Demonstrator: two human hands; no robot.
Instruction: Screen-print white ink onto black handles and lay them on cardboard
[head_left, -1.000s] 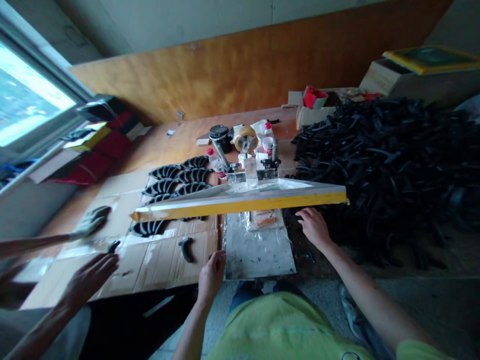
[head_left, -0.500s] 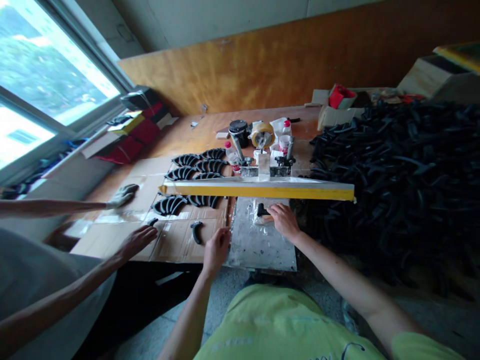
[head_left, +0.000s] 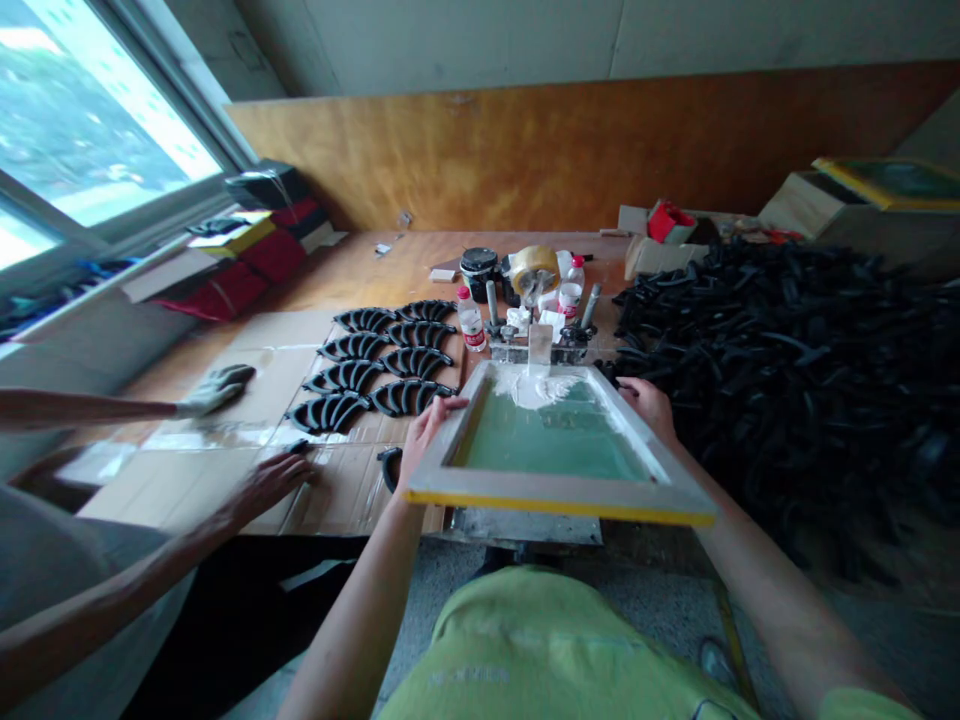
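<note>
Over metal plate, find screen frame, with white paste at far end of mesh. With left hand, touching left rail, fingertips on top; cannot tell if pinching from below. With right hand, beside right rail, partly hidden; cannot tell if holding anything. Best handled by rails, sparing mesh, keeping steady. Mind near left corner, close to lone curved piece; on right, mind black pile; at far end, bottle and metal posts. Likely more room upward than sideways.
</note>
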